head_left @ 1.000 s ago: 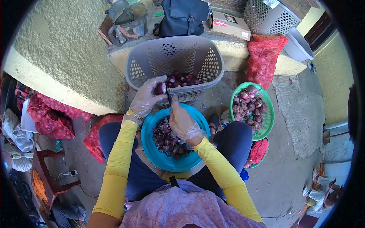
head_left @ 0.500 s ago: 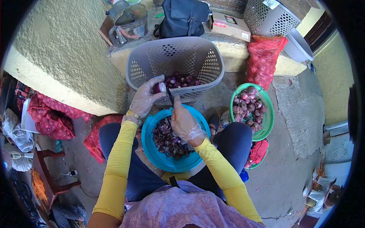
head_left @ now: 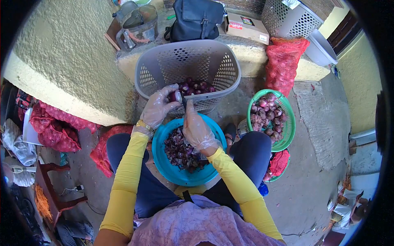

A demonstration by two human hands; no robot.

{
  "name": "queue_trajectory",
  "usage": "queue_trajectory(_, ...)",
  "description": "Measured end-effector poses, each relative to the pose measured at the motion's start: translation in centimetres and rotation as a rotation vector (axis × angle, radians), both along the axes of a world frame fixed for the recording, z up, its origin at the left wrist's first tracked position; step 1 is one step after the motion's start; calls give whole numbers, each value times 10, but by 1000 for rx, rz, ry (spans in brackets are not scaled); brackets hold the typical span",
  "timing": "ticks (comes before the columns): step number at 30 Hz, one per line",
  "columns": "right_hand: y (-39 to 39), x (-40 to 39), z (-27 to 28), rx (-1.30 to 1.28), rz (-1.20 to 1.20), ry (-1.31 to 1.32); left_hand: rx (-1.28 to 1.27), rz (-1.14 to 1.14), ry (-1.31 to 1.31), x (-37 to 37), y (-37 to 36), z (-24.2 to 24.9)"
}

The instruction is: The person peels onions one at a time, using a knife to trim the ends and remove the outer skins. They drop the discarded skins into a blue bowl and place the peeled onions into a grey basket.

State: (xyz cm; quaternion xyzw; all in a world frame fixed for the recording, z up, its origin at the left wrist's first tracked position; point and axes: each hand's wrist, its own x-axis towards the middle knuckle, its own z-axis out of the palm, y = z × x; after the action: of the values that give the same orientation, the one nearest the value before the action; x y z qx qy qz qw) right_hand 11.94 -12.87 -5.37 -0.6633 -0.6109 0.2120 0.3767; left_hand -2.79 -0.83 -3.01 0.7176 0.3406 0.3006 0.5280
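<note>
My left hand [head_left: 158,107], in a clear plastic glove, is closed round a red onion [head_left: 175,96] at the near rim of the grey basket [head_left: 143,88]. In my gloved right hand [head_left: 198,129] is a knife [head_left: 183,101] with a dark blade pointing up, close beside the onion. Peeled purple onions [head_left: 199,87] lie at the bottom of the basket. Below my hands, the blue basin [head_left: 162,168] between my legs holds a heap of onion skins [head_left: 180,153]. Part of that heap is hidden by my right hand.
To the right stands a green basket [head_left: 292,135] of unpeeled onions. Red mesh sacks of onions rest by the ledge [head_left: 283,63] and at left [head_left: 59,131]. A black backpack [head_left: 199,20] and a cardboard box [head_left: 248,28] are on the ledge.
My hands stay close together at the basket rim, with the onion and knife shifting only slightly. The whole view has moved a little to the left.
</note>
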Motion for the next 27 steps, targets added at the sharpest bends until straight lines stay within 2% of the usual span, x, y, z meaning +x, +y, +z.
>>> queue_trajectory(4, 0, 4, -4, 16, 7, -11, 33, 3, -77, 3, 1, -9)
queue_trajectory(10, 0, 4, 0, 23, -18, -10, 56, 11, 2, 4, 2, -7)
queue_trajectory(15, -1, 4, -2, 51, -8, -20, 172, 11, 98, 4, 5, -5)
queue_trajectory(18, -2, 3, 4, 10, -19, -54, 265, -3, 100, 3, 7, -7)
queue_trajectory(22, 7, 3, -1, -79, 2, -103, 173, -8, 46, 4, 6, -6)
queue_trajectory(27, 8, 3, -3, -148, 35, -148, 302, 24, 100, 5, 7, -11)
